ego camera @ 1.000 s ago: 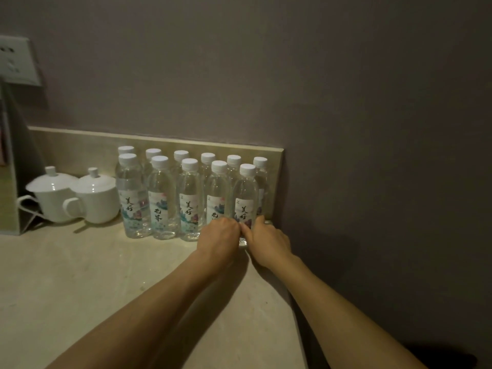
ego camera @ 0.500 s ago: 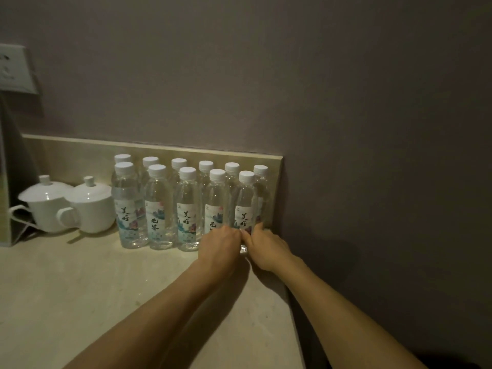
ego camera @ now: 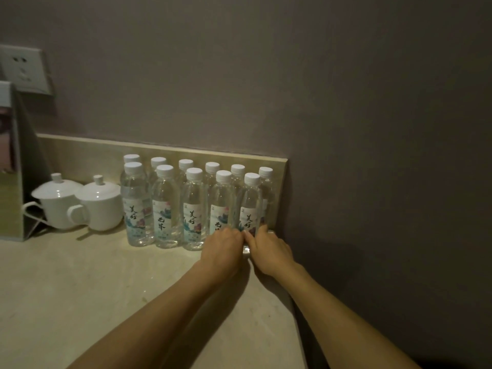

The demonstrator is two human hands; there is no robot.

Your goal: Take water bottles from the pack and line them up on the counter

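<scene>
Several clear water bottles with white caps and printed labels stand upright in two rows against the beige backsplash; the front row starts at the left bottle (ego camera: pixel 135 206). My left hand (ego camera: pixel 222 250) curls around the base of the fourth front bottle (ego camera: pixel 222 201). My right hand (ego camera: pixel 269 251) curls around the base of the rightmost front bottle (ego camera: pixel 250 201), close to the wall corner. The thumbs of both hands nearly touch in front of it. The bottoms of these two bottles are hidden by my hands. No pack is in view.
Two white lidded cups (ego camera: pixel 99 206) stand left of the bottles. A standing card holder (ego camera: pixel 13 166) is at the far left, with a wall socket (ego camera: pixel 24 70) above it. The beige counter (ego camera: pixel 80 302) ends at the dark wall on the right.
My hands stay at the bases of the two rightmost front bottles with almost no movement. The whole scene has slid slightly lower in the view as my head shifted.
</scene>
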